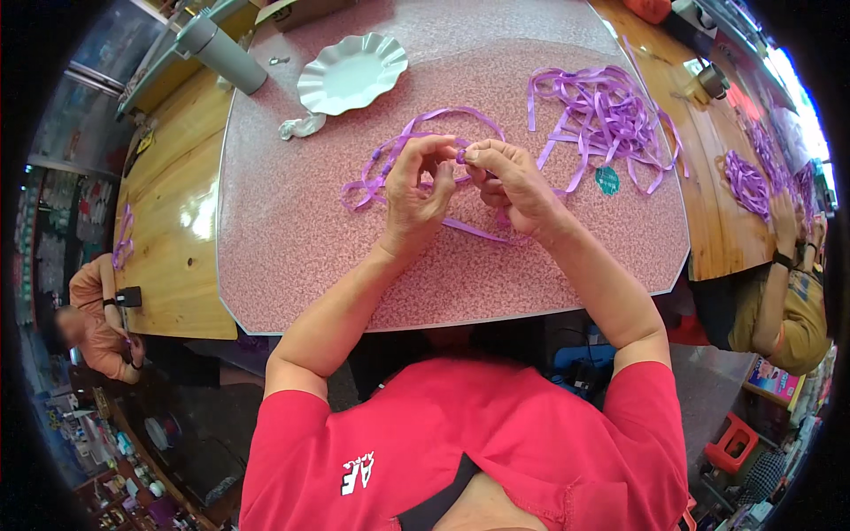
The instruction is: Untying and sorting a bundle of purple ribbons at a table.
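Observation:
Both of my hands meet over the middle of the pink speckled table. My left hand (420, 188) has its thumb and fingers curled round a piece of purple ribbon (471, 111). Fingertips of my right hand (515, 181) pinch the same ribbon, at a small dark purple bit between the two hands. What that bit is, I cannot make out. Loops of the ribbon spread on the table to the left of and behind my hands. To the right lies a tangled heap of purple ribbon (602, 111), with a small green round tag (606, 180) at its lower edge.
A white scalloped plate (352, 74) sits at the back left, with a crumpled clear wrapper (302, 126) beside it. Behind stands a grey tumbler (223, 55). People work with purple ribbon at wooden tables (177, 221) on both sides. A red stool (731, 444) stands lower right.

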Tool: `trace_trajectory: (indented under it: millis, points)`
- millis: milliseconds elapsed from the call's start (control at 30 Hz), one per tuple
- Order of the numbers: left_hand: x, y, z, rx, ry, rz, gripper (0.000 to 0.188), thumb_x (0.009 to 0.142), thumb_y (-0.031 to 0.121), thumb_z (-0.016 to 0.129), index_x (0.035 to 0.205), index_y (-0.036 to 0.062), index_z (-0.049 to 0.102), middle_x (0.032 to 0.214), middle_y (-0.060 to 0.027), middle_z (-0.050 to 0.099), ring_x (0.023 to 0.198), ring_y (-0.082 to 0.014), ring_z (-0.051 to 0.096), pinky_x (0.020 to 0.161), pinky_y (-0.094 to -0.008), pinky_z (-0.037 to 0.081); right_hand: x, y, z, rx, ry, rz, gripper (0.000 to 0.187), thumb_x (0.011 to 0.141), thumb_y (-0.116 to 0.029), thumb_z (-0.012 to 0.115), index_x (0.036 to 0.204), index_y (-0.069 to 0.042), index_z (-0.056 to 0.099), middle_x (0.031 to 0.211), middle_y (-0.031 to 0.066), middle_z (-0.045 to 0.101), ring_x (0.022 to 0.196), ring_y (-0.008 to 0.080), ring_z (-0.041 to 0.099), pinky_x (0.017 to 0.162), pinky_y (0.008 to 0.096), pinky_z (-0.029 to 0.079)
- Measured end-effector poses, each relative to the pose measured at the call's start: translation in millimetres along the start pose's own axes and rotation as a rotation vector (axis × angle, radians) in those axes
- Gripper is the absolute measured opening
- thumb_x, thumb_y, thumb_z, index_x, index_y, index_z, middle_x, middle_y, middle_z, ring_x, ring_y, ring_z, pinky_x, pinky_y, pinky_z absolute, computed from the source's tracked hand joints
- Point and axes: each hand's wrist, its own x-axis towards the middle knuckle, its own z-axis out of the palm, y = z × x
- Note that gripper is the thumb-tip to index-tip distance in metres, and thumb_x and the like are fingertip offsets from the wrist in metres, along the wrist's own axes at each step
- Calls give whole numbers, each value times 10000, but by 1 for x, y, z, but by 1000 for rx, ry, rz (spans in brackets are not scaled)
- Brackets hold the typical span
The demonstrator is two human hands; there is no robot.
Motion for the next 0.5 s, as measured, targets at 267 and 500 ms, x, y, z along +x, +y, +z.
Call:
trace_trajectory:
  millis: [267,500]
  points:
    - [7,3,-9,337,-66,258,218,834,-55,660,1020,58,652,948,-80,631,808,-184,625,677,-293,511,0,-3,0,-57,19,-18,100,923,-189,649,926,-90,629,693,-56,515,478,-3,329,420,177,213]
    - [7,3,-10,357,-55,201,149,817,-20,690,932,50,626,897,-74,618,739,-172,596,619,-287,480,-2,-10,3,-204,62,-38,106,910,-178,667,936,-79,638,710,-63,523,496,0,338,432,178,226]
